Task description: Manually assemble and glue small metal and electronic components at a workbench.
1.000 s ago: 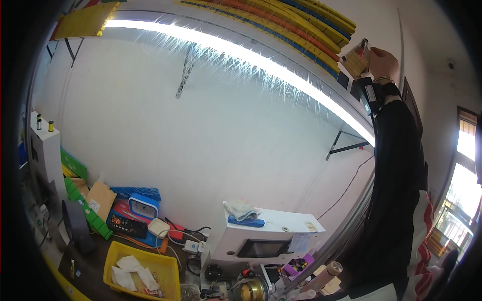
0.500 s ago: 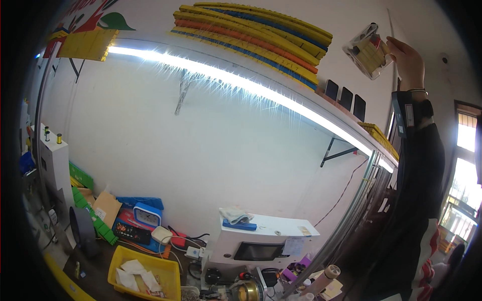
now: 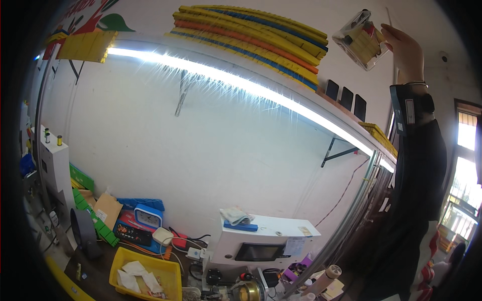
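Observation:
My right hand (image 3: 405, 54) is raised at the upper right, level with things above the shelf. Its fingers are closed on the edge of a clear plastic pouch (image 3: 362, 42). Inside the pouch, yellowish-tan pieces show, with something red and something dark beside them; their kind I cannot make out. The pouch hangs tilted, apart from the shelf. A black sleeve covers my right arm, and a dark device is strapped at the wrist. My left hand is out of the picture.
A shelf with a bright light strip (image 3: 241, 85) carries stacked coloured boards (image 3: 251, 40) and several dark upright blocks (image 3: 346, 98). Below stand a yellow tray (image 3: 118, 273) holding white papers, a blue clock (image 3: 148, 215) and a white machine (image 3: 271, 233). Metal poles rise at right.
My right hand and the pouch have moved slightly up and to the left. The grip on the pouch stays the same.

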{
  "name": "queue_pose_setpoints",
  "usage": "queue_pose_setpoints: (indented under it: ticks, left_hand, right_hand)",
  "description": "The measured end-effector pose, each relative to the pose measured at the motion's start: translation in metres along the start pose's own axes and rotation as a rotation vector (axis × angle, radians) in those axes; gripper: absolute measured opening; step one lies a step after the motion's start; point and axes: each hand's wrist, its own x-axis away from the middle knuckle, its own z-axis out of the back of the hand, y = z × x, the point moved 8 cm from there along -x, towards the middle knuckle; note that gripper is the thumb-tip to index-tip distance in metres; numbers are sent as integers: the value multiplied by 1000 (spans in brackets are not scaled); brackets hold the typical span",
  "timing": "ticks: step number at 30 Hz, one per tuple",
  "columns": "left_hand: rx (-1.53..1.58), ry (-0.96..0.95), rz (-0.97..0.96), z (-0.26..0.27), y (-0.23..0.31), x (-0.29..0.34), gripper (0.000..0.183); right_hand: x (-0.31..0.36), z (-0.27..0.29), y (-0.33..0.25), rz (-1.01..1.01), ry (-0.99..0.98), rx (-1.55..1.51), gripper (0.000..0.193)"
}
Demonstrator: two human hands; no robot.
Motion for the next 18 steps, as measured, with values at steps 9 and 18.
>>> queue_pose_setpoints:
  ticks: [9,18]
  left_hand:
    - [-24,8,-2,12,-4,-11,10]
    - [-34,48,0,25,-19,-22,9]
  right_hand:
    - [7,-8,-3,-10,-44,-46,21]
    - [23,4,1,-82,-23,-26,24]
